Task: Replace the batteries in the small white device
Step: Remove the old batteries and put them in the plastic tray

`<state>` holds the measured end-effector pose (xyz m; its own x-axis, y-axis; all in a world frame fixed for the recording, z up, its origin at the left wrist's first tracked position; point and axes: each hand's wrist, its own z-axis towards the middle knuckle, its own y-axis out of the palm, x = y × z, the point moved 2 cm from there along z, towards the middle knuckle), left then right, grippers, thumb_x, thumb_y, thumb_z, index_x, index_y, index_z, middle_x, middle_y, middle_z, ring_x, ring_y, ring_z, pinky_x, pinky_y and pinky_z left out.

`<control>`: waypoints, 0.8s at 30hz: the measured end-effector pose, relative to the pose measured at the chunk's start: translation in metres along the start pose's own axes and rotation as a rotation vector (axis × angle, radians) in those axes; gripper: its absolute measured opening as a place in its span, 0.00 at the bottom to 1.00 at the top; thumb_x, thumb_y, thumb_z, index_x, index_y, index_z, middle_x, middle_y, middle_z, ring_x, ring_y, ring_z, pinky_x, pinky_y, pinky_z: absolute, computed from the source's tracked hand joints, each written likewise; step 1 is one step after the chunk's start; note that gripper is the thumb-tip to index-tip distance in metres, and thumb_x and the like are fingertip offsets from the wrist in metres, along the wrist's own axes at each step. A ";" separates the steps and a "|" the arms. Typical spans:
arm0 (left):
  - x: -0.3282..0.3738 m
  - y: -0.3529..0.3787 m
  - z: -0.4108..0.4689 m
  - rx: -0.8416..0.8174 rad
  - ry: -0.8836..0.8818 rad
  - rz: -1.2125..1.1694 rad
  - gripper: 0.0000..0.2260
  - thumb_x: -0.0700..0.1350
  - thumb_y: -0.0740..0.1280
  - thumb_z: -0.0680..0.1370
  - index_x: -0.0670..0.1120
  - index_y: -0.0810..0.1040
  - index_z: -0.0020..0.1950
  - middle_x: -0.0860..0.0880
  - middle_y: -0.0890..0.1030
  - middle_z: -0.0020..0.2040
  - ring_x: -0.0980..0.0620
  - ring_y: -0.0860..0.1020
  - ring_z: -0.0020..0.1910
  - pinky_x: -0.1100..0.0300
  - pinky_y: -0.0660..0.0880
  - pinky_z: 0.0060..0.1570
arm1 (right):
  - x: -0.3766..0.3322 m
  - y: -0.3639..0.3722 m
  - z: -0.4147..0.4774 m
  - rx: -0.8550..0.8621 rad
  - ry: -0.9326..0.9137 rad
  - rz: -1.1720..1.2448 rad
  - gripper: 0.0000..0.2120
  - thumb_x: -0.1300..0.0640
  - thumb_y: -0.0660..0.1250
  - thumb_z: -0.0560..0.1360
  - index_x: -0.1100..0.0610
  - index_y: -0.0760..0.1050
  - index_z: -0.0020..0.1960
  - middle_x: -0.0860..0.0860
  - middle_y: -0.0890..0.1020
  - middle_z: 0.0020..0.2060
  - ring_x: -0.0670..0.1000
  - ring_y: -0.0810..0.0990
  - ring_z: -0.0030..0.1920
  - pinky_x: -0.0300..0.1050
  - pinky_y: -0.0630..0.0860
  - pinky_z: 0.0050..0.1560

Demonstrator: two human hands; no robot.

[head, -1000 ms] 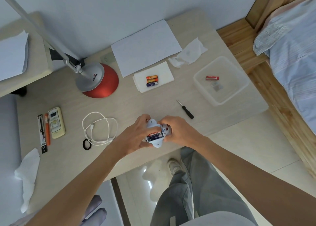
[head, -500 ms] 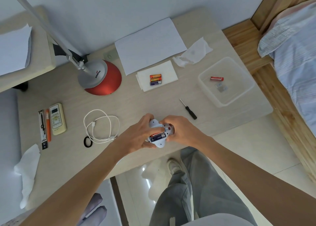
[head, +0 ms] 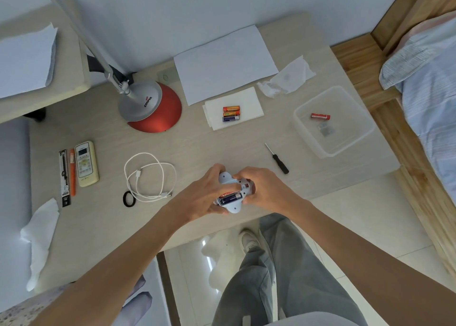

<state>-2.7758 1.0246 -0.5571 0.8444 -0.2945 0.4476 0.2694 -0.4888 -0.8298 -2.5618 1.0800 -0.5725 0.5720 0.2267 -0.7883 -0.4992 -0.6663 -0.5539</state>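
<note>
Head view
Device: small white plastic device (head: 233, 194) with rounded lobes, held just above the near edge of the pale wooden desk (head: 197, 148), battery bay open and facing up.
Batteries in bay: dark blue cell (head: 230, 198) with a red cell beside it.
Left hand (head: 204, 194): fingers curled around the device's left side, gripping it.
Right hand (head: 266, 190): fingers closed on the device's right end, thumb on top near the bay.
Spare cells: three batteries (head: 231, 113) on a folded white tissue (head: 246, 101) toward the far edge.
Tray: clear plastic container (head: 355, 103) at the right edge, holding a red battery (head: 320, 116).
Tool: small black-handled screwdriver (head: 277, 158) between device and container.
</note>
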 end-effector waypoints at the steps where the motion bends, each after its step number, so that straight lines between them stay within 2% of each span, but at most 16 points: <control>1: 0.000 0.000 0.000 0.002 0.002 -0.004 0.35 0.52 0.83 0.73 0.60 0.68 0.73 0.48 0.62 0.67 0.49 0.75 0.55 0.55 0.86 0.50 | 0.000 0.000 0.000 0.000 0.001 -0.002 0.24 0.60 0.81 0.68 0.53 0.82 0.63 0.42 0.83 0.48 0.41 0.80 0.44 0.33 0.75 0.45; 4: 0.001 0.000 0.002 0.005 -0.006 -0.038 0.34 0.53 0.83 0.73 0.60 0.70 0.74 0.49 0.62 0.66 0.49 0.74 0.54 0.59 0.83 0.50 | -0.001 0.000 -0.001 0.000 0.007 -0.007 0.24 0.60 0.81 0.68 0.54 0.82 0.63 0.40 0.81 0.48 0.38 0.79 0.43 0.30 0.71 0.44; 10: 0.001 -0.001 0.000 0.033 -0.011 -0.067 0.35 0.52 0.83 0.74 0.61 0.68 0.75 0.50 0.61 0.70 0.49 0.76 0.55 0.53 0.86 0.48 | -0.001 -0.001 -0.002 0.008 0.022 0.003 0.25 0.59 0.82 0.67 0.55 0.82 0.63 0.46 0.85 0.49 0.45 0.82 0.45 0.40 0.80 0.47; 12: 0.003 -0.003 -0.003 0.050 -0.016 -0.104 0.37 0.55 0.82 0.74 0.65 0.66 0.77 0.52 0.60 0.76 0.50 0.77 0.59 0.54 0.86 0.48 | 0.000 -0.001 -0.001 0.009 0.025 -0.005 0.23 0.59 0.82 0.67 0.53 0.82 0.60 0.45 0.84 0.47 0.44 0.82 0.44 0.39 0.78 0.44; 14: 0.005 -0.004 -0.007 0.097 -0.048 -0.129 0.36 0.62 0.78 0.75 0.66 0.65 0.79 0.55 0.58 0.81 0.51 0.76 0.67 0.52 0.85 0.53 | 0.000 0.000 -0.001 0.013 0.023 -0.017 0.23 0.59 0.83 0.67 0.52 0.81 0.59 0.44 0.84 0.47 0.42 0.81 0.42 0.34 0.74 0.42; 16: 0.008 -0.006 -0.013 0.217 -0.078 -0.115 0.33 0.65 0.75 0.76 0.61 0.70 0.79 0.55 0.62 0.83 0.51 0.74 0.73 0.48 0.85 0.56 | 0.000 0.001 -0.001 0.019 0.013 -0.016 0.25 0.59 0.83 0.67 0.52 0.82 0.62 0.43 0.84 0.49 0.41 0.81 0.44 0.32 0.75 0.44; 17: 0.010 -0.005 -0.016 0.315 -0.068 -0.101 0.30 0.63 0.75 0.78 0.56 0.75 0.77 0.53 0.67 0.82 0.50 0.75 0.74 0.47 0.86 0.54 | 0.000 0.001 -0.001 0.020 0.008 -0.007 0.26 0.59 0.83 0.67 0.52 0.82 0.64 0.44 0.85 0.51 0.42 0.82 0.46 0.32 0.76 0.46; 20: 0.016 0.004 -0.022 0.597 0.014 -0.036 0.16 0.52 0.75 0.82 0.45 0.85 0.65 0.44 0.82 0.69 0.44 0.81 0.68 0.48 0.86 0.52 | 0.001 0.002 -0.001 0.027 0.002 0.017 0.28 0.58 0.83 0.68 0.51 0.82 0.66 0.44 0.86 0.54 0.40 0.82 0.48 0.32 0.78 0.49; 22: 0.021 0.011 -0.020 0.661 0.003 -0.031 0.12 0.49 0.76 0.82 0.43 0.87 0.61 0.43 0.84 0.66 0.42 0.81 0.66 0.48 0.85 0.54 | 0.002 0.003 -0.001 0.027 0.006 0.019 0.29 0.58 0.84 0.68 0.51 0.81 0.67 0.44 0.86 0.55 0.36 0.80 0.48 0.28 0.76 0.49; 24: 0.023 0.016 -0.017 0.652 -0.052 -0.056 0.11 0.49 0.74 0.82 0.45 0.88 0.61 0.44 0.83 0.67 0.42 0.80 0.66 0.48 0.85 0.51 | 0.002 0.002 -0.002 0.027 0.010 0.019 0.29 0.59 0.84 0.68 0.52 0.81 0.67 0.45 0.86 0.56 0.35 0.80 0.48 0.27 0.75 0.48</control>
<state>-2.7598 0.9963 -0.5539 0.8375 -0.2353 0.4933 0.5257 0.1000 -0.8448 -2.5602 1.0774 -0.5752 0.5686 0.2075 -0.7960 -0.5275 -0.6506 -0.5464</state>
